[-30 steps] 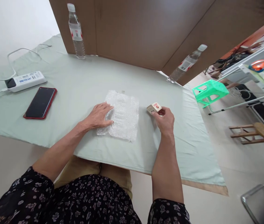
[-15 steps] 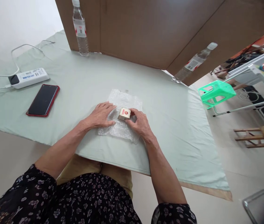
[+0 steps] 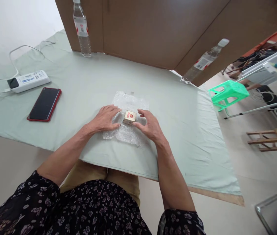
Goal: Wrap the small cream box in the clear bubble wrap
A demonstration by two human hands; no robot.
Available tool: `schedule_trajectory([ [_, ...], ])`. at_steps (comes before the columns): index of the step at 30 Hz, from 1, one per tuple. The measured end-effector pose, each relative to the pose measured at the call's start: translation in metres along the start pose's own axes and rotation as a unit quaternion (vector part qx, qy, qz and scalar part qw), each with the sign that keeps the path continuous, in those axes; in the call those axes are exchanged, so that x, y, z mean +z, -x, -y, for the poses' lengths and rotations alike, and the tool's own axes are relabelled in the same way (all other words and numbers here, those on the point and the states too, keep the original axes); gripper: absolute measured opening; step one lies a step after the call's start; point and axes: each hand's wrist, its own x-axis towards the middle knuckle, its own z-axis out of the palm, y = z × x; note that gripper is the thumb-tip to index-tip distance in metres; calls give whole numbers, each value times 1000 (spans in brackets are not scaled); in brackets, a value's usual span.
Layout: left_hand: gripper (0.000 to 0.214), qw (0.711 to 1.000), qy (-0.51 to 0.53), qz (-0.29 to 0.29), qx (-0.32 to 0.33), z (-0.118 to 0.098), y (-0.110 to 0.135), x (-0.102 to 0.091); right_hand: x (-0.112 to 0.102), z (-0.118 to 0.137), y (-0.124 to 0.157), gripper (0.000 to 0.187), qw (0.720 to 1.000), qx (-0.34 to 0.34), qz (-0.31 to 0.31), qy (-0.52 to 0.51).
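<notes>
A small cream cardboard box (image 3: pixel 129 117) with red print rests on a sheet of bubble wrap (image 3: pixel 126 135) on the cloth-covered table. To its left, my left hand (image 3: pixel 107 118) lies on the wrap's left side, fingers stretched out and thumb apart, holding nothing. On the other side is my right hand (image 3: pixel 150 125), thumb and fingers spread. Its thumb tip comes very close to the box's right side; whether it touches I cannot tell.
A red-cased phone (image 3: pixel 44 104) and a white power strip (image 3: pixel 29 81) with cables lie at left. Two water bottles, left (image 3: pixel 82 31) and right (image 3: pixel 205 62), stand against a brown cardboard panel (image 3: pixel 143 32). A green stool (image 3: pixel 228 94) and wooden stool (image 3: pixel 265 139) are beyond the table's right edge.
My right hand has let go of the small box, its fingers opening and drawing away to the right. My left hand stays nearly where it was. The view has shifted slightly.
</notes>
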Motion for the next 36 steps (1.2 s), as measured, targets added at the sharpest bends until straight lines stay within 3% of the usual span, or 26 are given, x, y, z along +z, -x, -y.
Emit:
schedule_trajectory([
  [2, 58, 999, 26, -35, -8, -1, -1, 0, -13, 9, 5, 35, 999, -30, -2, -15],
  [4, 51, 995, 55, -77, -12, -1, -3, -1, -20, 21, 15, 25, 996, -78, 34, -9],
  [8, 38, 986, 98, -135, -13, -2, -4, -2, -7, 39, 45, 34, 964, -187, 109, 152],
  [11, 34, 981, 124, -147, 1, -4, -3, -5, 13, 39, 61, 21, 937, -212, 80, 266],
  [14, 36, 977, 168, -126, 41, -9, 0, -10, 19, 36, 61, 19, 933, -216, 3, 287],
  [19, 54, 970, 218, -71, 88, -13, 0, -12, 4, 36, 26, 11, 971, -156, -86, 161],
  [23, 31, 968, 218, -120, 36, -14, -3, -2, 1, 23, -7, 10, 995, -40, -82, -40],
  [25, 21, 961, 239, -140, -19, -16, -5, 1, 6, 12, -16, 14, 987, 24, -63, -146],
  [28, 18, 961, 245, -109, -68, -22, -8, -5, 13, 1, -18, 21, 964, 90, -31, -249],
  [31, 17, 972, 207, -50, -96, -30, -15, -16, 17, -3, -15, 24, 953, 104, -32, -283],
  [36, 16, 979, 148, -3, -143, -47, -30, -31, 20, -4, -13, 24, 950, 111, -52, -286],
])
